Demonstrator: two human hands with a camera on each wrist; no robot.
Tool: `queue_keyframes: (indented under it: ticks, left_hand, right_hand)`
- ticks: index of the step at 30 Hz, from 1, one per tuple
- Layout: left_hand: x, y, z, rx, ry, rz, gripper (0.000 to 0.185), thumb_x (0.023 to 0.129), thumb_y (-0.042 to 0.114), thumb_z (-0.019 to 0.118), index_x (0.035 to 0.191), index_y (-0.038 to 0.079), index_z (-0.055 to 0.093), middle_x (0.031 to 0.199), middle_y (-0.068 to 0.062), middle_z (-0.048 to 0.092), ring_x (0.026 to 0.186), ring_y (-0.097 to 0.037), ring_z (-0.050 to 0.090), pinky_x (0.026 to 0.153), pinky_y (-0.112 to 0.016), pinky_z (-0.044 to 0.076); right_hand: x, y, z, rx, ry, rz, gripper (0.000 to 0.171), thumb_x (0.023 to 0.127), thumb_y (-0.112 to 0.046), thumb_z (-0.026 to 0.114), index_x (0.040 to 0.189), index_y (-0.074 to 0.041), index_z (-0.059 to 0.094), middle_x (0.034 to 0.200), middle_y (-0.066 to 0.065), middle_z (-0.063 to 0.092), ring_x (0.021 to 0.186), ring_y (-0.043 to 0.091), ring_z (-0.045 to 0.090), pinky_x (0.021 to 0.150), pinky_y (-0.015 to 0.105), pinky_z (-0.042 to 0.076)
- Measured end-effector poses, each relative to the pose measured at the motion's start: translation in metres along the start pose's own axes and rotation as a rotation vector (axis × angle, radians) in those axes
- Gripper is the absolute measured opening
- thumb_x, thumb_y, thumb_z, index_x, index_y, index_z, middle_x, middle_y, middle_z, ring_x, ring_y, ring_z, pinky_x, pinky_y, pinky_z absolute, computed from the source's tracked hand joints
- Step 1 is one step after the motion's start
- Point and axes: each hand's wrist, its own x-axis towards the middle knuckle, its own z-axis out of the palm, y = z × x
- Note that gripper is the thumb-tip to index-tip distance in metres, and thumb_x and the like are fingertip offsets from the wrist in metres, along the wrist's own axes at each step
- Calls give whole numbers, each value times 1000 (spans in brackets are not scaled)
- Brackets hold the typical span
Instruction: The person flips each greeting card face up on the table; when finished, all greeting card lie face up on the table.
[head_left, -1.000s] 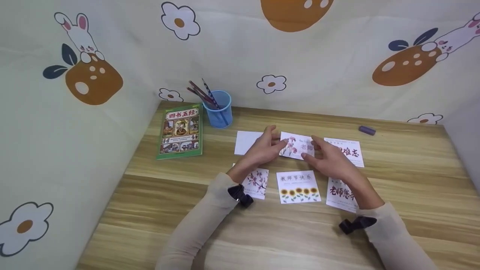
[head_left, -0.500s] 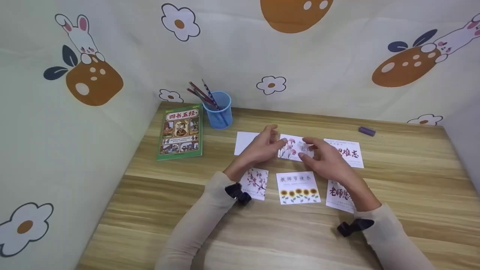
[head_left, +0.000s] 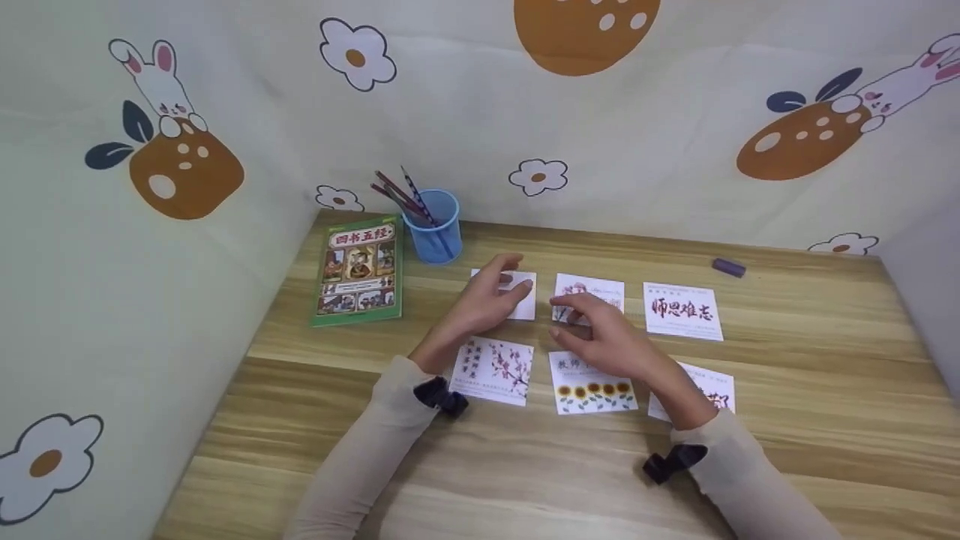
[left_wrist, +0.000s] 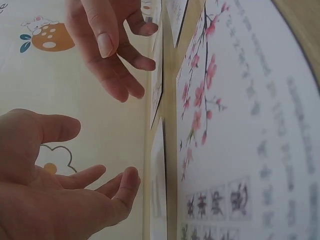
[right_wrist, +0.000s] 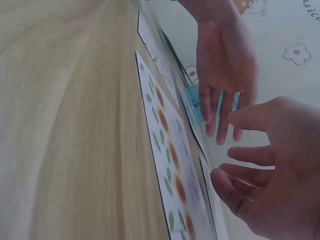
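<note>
My left hand (head_left: 486, 298) hovers over a plain white card (head_left: 523, 304) in the back row, with nothing in its fingers. My right hand (head_left: 611, 341) is above the gap between the carnation card (head_left: 609, 289) and the sunflower card (head_left: 596, 394), partly covering both. In the right wrist view the fingers (right_wrist: 250, 175) are loosely bent and hold nothing. A blossom-branch card (head_left: 495, 371) lies front left. At the right are a card with red writing (head_left: 682, 310) and, below it, another card (head_left: 712, 386) partly hidden by the right forearm.
A green-bordered book (head_left: 358, 270) lies at the back left, beside a blue pencil cup (head_left: 435, 232) holding several pencils. A small purple cylinder (head_left: 729, 268) lies at the back right. Patterned cloth walls (head_left: 450, 112) border the wooden table (head_left: 540, 480).
Both hands have left the carnation card, which lies flat in the back row. They have moved left, the left hand now over the plain card.
</note>
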Motion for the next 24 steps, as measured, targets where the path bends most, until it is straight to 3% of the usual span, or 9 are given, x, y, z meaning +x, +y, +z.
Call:
queue_keyframes:
  ticks: [4,12,17,24]
  left_hand:
    - [-6,-7,-14,-11,41,15,58,109,22,63,160,0,46,164,-26,48,149,-44,52,123,-51,47]
    - [-10,-27,-35,-54,92,-29,57,107,20,65,158,-1,49,163,-26,51,152,-42,50,127,-51,43]
    - [-12,-35,-41,-89,119,-96,57,108,22,65,159,2,49,161,-23,53,148,-37,55,125,-47,45]
    - [-15,-33,-45,-71,125,-124,54,108,25,64,158,7,51,162,-20,54,151,-34,52,127,-47,43]
  right_hand:
    - [9,-6,8,-39,-29,-27,52,102,-22,74,148,-1,61,138,16,69,120,31,68,109,52,57]
    - [18,-7,15,-99,-52,-50,48,101,-20,75,144,1,65,144,17,67,129,33,65,113,52,54]
    - [17,-5,18,-130,-85,-42,47,103,-24,73,144,-2,66,152,19,62,142,37,57,123,55,46]
    - [16,-8,18,-138,-97,-38,48,103,-26,72,144,-2,66,156,19,58,149,39,51,129,56,37]
